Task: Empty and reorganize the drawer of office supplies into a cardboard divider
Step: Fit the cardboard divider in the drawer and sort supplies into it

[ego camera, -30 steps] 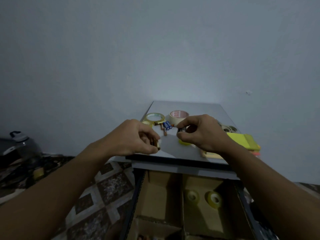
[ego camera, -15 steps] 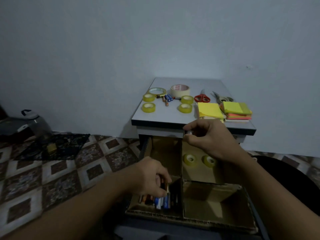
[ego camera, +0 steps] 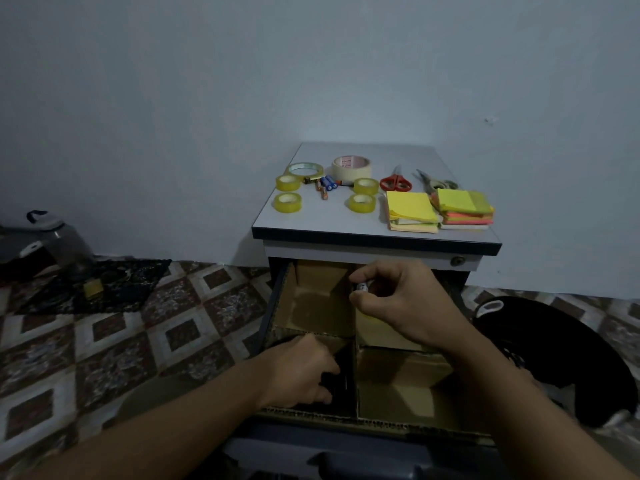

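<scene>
Cabinet top (ego camera: 332,225), grey, dark-edged, set against a bare pale wall (ego camera: 207,98); bearing tape rolls (ego camera: 287,201), batteries (ego camera: 327,183), scissors (ego camera: 395,182) and sticky notes (ego camera: 412,211). Patterned tile floor (ego camera: 104,341) spreading left of the drawer (ego camera: 381,455), a dark round object (ego camera: 561,358) close on the right. Cardboard divider (ego camera: 318,275) seated inside the drawer. Left hand (ego camera: 301,372) in the near-left compartment, fingers curled downward; contents held, cannot tell. Right hand (ego camera: 405,306) over the far-right compartment, thumb and forefinger pinching a small pale item (ego camera: 361,287).
</scene>
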Demonstrator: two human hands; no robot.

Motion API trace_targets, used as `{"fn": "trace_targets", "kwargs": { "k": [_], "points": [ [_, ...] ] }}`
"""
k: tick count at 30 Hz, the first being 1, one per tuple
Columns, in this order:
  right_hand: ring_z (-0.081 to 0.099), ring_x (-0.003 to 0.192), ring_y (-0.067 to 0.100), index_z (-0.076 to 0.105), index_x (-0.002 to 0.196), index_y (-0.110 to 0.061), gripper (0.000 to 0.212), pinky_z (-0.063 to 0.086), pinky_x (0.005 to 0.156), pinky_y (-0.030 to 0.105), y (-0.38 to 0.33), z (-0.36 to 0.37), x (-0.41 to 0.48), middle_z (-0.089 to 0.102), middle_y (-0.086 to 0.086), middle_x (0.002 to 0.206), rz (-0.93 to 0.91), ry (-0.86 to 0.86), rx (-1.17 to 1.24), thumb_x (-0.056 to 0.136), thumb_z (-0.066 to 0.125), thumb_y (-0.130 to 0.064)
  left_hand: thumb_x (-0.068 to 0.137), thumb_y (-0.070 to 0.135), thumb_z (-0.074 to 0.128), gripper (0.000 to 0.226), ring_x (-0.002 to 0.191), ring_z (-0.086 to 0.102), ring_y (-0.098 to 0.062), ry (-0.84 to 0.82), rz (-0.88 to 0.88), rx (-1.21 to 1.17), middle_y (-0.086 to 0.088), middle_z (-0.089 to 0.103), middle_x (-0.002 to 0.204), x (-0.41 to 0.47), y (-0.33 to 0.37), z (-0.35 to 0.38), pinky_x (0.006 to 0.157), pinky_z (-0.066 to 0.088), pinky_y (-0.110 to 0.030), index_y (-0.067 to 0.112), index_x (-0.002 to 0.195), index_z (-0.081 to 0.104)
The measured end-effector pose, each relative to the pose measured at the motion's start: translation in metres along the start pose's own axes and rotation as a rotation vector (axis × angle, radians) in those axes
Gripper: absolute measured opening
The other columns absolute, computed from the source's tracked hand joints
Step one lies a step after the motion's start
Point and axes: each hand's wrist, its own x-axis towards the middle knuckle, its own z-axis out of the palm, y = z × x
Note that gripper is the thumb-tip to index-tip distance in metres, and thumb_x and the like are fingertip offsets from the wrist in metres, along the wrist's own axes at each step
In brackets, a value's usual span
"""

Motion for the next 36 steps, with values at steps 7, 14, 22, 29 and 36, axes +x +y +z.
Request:
{"fn": "trace_targets", "kwargs": {
  "k": [7,14,22,29,36],
  "points": [
    [0.06,0.064,-0.009,0.072,0.105,-0.02,0.021,0.045,0.057,0.009,0.004,0.002,-0.01,0.063,-0.014,0.075,-0.004,0.003,-0.037,0.085,0.075,-0.024,0.093,0.03,0.066,0.022,0.079,0.066,0.006,0.081,-0.17,-0.188,0.009,0.07,0.092,-0.013,0.004,-0.035,0.069,0.057,-0.016,0.019,0.111,0.071],
    [0.064,0.082,-0.004,0.065,0.114,-0.027,0.028,0.056,0.069,0.017,-0.001,0.028,-0.019,0.064,-0.013,0.097,0.054,-0.186,-0.092,0.087,0.071,-0.03,0.093,0.023,0.064,0.015,0.075,0.065,0.0,0.454,-0.291,-0.195,0.014,0.07,0.081,-0.043,-0.033,-0.083,0.066,0.055,-0.022,0.018,0.096,0.077],
    [0.067,0.082,0.015,0.064,0.106,-0.018,0.021,0.061,0.07,0.035,0.005,0.096,-0.014,0.068,0.002,0.098,0.0,-0.472,-0.414,0.087,0.069,-0.025,0.092,0.03,0.061,0.014,0.073,0.067,-0.027,0.514,-0.432,-0.25,-0.004,0.074,0.08,-0.06,-0.061,-0.078,0.069,0.057,-0.041,0.039,0.085,0.069],
    [0.064,0.099,0.027,0.061,0.114,-0.01,0.025,0.058,0.083,0.042,0.009,0.115,-0.008,0.064,0.012,0.11,-0.031,-0.62,-0.691,0.09,0.064,-0.016,0.095,0.018,0.063,0.014,0.07,0.06,0.012,0.48,-0.436,-0.288,0.018,0.066,0.076,-0.057,-0.056,-0.076,0.059,0.041,-0.004,0.021,0.092,0.076],
    [0.064,0.103,0.032,0.062,0.112,-0.004,0.02,0.058,0.082,0.045,0.01,0.112,-0.006,0.062,0.017,0.113,-0.082,-0.663,-0.767,0.093,0.06,-0.008,0.095,0.018,0.064,0.016,0.071,0.061,0.01,0.479,-0.444,-0.329,0.02,0.069,0.072,-0.057,-0.056,-0.078,0.06,0.043,-0.005,0.018,0.088,0.078]
  ]
}}
